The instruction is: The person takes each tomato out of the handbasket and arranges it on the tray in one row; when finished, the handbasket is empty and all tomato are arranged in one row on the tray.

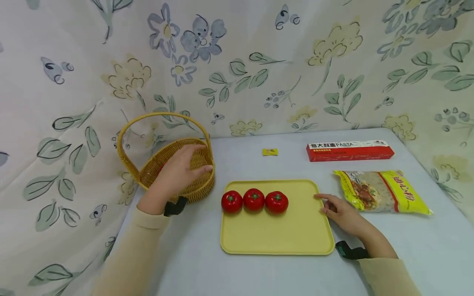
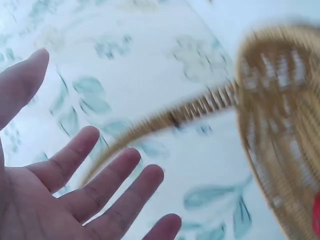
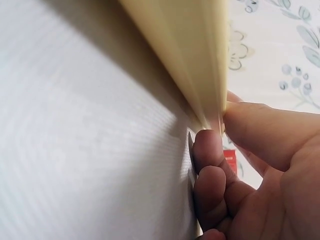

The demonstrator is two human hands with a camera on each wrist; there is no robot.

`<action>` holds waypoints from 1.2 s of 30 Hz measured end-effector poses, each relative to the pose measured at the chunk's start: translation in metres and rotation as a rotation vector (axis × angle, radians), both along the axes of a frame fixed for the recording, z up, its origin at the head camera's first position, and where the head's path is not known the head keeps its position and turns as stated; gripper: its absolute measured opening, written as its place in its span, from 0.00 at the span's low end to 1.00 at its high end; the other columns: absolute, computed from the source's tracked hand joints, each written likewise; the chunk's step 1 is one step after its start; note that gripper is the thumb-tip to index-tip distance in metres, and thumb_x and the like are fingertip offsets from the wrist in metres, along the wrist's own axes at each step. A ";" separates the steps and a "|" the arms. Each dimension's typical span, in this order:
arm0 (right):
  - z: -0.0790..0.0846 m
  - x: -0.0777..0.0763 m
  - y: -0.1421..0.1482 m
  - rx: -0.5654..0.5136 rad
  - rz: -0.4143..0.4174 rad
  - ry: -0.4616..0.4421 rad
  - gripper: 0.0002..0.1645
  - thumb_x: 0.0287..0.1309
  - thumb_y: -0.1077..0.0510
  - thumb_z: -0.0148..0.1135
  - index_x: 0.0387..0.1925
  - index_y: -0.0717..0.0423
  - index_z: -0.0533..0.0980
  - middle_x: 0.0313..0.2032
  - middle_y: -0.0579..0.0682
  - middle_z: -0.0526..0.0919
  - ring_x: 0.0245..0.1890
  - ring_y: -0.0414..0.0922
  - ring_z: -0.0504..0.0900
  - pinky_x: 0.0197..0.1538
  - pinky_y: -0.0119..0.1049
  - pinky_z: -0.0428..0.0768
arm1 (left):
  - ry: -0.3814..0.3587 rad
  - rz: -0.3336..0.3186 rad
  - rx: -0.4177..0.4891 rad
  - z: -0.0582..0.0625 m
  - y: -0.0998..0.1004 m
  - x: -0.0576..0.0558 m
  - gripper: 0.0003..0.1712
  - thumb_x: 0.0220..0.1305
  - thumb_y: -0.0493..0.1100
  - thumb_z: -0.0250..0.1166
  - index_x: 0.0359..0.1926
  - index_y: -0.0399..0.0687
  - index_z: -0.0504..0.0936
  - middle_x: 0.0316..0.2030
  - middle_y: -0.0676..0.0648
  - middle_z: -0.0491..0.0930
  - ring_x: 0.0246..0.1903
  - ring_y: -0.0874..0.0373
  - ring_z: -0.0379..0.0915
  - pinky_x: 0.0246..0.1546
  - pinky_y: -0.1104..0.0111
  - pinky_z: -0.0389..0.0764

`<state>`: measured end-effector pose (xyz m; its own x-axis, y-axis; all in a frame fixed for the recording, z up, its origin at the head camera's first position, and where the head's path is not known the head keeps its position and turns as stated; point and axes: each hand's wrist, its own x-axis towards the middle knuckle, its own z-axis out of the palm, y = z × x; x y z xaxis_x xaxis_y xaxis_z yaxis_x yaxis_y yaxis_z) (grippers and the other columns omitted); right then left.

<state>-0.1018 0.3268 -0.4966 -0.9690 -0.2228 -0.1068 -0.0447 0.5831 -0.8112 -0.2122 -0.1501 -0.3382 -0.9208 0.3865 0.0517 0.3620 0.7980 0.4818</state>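
My left hand (image 1: 180, 170) is over the wicker basket (image 1: 201, 189), and its fingers are spread with nothing in them. In the left wrist view the fingers (image 2: 120, 170) show in front of the basket's handle (image 2: 185, 110). A red item (image 2: 316, 214) peeks out inside the basket, mostly hidden. On the right, my right hand (image 1: 342, 213) holds the edge of the yellow tray (image 1: 274, 242). Its thumb (image 3: 270, 125) lies against the tray's wall in the right wrist view, with fingertips curled by the rim. Three tomatoes (image 1: 254, 200) sit in a row on the tray's upper left.
A red pasta box (image 1: 349, 153) lies at the back right. Nearer the tray is a yellow bag of noodles (image 1: 385, 192). One small yellow packet (image 1: 270, 152) rests behind the tray. A floral curtain (image 1: 237, 74) hangs along the back and left of the white table.
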 end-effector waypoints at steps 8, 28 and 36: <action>-0.010 0.003 0.002 -0.049 0.034 0.049 0.26 0.75 0.56 0.62 0.69 0.58 0.71 0.35 0.51 0.72 0.35 0.45 0.70 0.32 0.33 0.70 | -0.101 0.116 -0.002 -0.009 -0.072 -0.057 0.43 0.75 0.57 0.65 0.76 0.33 0.63 0.73 0.28 0.62 0.74 0.30 0.54 0.72 0.37 0.59; 0.000 0.003 -0.003 -0.014 -0.027 -0.037 0.28 0.74 0.60 0.62 0.71 0.58 0.70 0.36 0.52 0.71 0.37 0.47 0.70 0.34 0.33 0.70 | -0.369 -0.049 -0.280 -0.048 -0.097 -0.090 0.40 0.76 0.49 0.65 0.74 0.26 0.63 0.67 0.23 0.68 0.65 0.30 0.66 0.67 0.39 0.68; 0.000 0.000 -0.001 -0.004 -0.024 -0.044 0.28 0.74 0.59 0.63 0.71 0.57 0.70 0.36 0.52 0.71 0.37 0.48 0.70 0.34 0.33 0.70 | -0.421 -0.043 -0.308 -0.059 -0.100 -0.094 0.41 0.73 0.48 0.68 0.76 0.30 0.62 0.68 0.25 0.68 0.64 0.31 0.66 0.66 0.38 0.70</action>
<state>-0.1020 0.3255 -0.4968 -0.9683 -0.2005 -0.1489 0.0051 0.5804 -0.8143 -0.3063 -0.2500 -0.3969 -0.8206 0.3630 -0.4414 0.2229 0.9145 0.3377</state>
